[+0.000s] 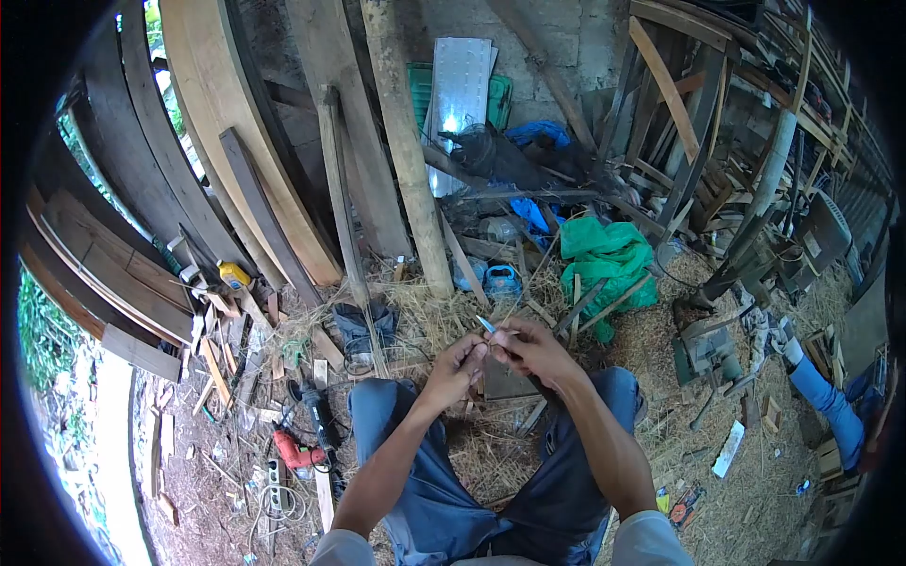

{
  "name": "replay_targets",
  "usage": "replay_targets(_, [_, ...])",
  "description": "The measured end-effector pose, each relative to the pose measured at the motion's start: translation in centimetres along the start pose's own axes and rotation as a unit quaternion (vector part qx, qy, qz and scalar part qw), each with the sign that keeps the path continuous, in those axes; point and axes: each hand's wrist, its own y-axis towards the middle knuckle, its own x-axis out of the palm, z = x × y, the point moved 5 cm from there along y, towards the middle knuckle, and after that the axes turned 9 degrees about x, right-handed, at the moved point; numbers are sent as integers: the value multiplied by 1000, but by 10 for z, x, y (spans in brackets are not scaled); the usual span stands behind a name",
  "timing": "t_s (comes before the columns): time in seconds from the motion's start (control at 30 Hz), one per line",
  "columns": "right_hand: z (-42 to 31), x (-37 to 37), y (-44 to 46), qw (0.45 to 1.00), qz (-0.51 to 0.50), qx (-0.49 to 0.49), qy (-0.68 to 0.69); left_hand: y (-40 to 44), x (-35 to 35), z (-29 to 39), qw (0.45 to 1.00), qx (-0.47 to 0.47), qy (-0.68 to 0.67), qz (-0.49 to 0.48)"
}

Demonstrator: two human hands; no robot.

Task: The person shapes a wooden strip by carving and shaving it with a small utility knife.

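The right hand [530, 351] is closing its thumb and fingers on a thin pale-tipped item [486, 324], which is slanting up and leftward out of the grip, in front of the person and above the gap between the knees. The left hand [457, 370] is curling its fingers inward just beside it, thumb and fingertips nearly meeting the other hand; the item is showing too small to name, and I cannot tell whether the left fingers are gripping it too. Both forearms are reaching forward over blue-grey trousers [439, 476], whose knees are spreading apart on either side.

Beneath, straw and wood shavings are covering the floor [675, 439]. To the left of the legs, a red drill [299, 452] is lying near a dark power tool [319, 418], and a white power strip [276, 487] is resting below them beside a looped cable [300, 507]. To the right, red-handled pliers [688, 507] and a pale flat strip [728, 449] are lying on the shavings.

Farther ahead, a blue container [502, 281] is standing near a crumpled green sheet [609, 262]. A thick bamboo pole [404, 141] is rising past them, while long boards [226, 113] are leaning along the left side above a yellow bottle [233, 274]. At the back, a whitish panel [461, 85] is standing against the wall [590, 47].
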Motion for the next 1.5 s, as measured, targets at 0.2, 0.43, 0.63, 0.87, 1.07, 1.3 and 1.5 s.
replay_targets(0.2, [-8, -21, -4, 1000, 23, 9, -1, -3, 3, -4, 1000, -8, -14, -1])
replay_targets(0.43, [-14, -26, -5, 997, 51, -20, -45, -1, 3, 1, 991, 7, 131, 3])
replay_targets(0.63, [-18, -59, 0, 984, 147, -63, -75, -3, 1, 10, 968, 80, 235, 23])
replay_targets(0.87, [-20, -41, -9, 981, 174, -81, -40, -8, -5, 20, 952, 95, 291, 15])
replay_targets(1.07, [-9, -45, 1, 990, 132, -40, -41, -10, -6, 28, 948, 130, 288, 23])
replay_targets(1.3, [-25, -70, -12, 984, 148, -80, 57, -11, -13, 28, 955, 46, 294, 15])
replay_targets(1.5, [-13, -39, -1, 996, 79, -38, -13, -8, -4, 34, 952, 63, 300, 14])
